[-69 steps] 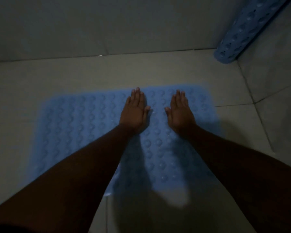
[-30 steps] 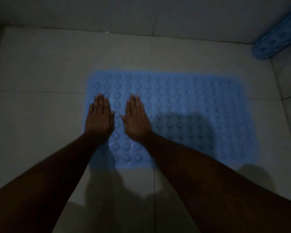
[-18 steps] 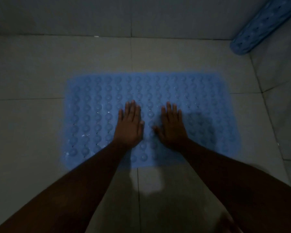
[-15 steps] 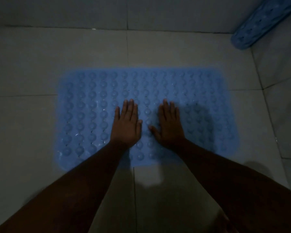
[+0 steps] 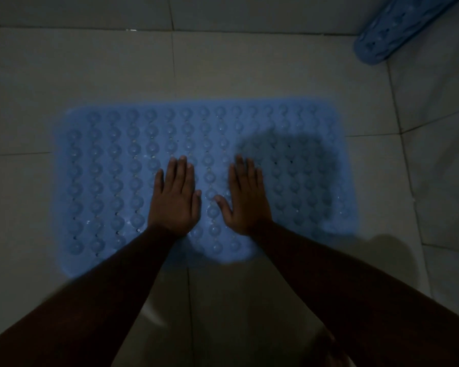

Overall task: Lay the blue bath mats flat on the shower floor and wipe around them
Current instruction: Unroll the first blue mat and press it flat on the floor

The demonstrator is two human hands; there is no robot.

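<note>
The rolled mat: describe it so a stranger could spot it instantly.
Start at the tiled shower floor and look to the far right corner by the wall. There the rolled mat leans as a blue, hole-dotted tube, unlike the flat mat under both hands.

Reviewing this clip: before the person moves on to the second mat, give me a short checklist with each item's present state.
1. First blue mat lies flat on the tiled floor: ok, no raised corner or fold visible.
2. Left hand empty, palm down on the mat: ok.
3. Right hand empty, palm down on the mat: ok.
4. Rolled blue mat unrolled and laid: not ok, it leans rolled up in the far right corner.
5. Floor space free for it: ok, bare tile all around the first mat.
6. Wiping cloth at hand: cannot tell, none in view.
</note>
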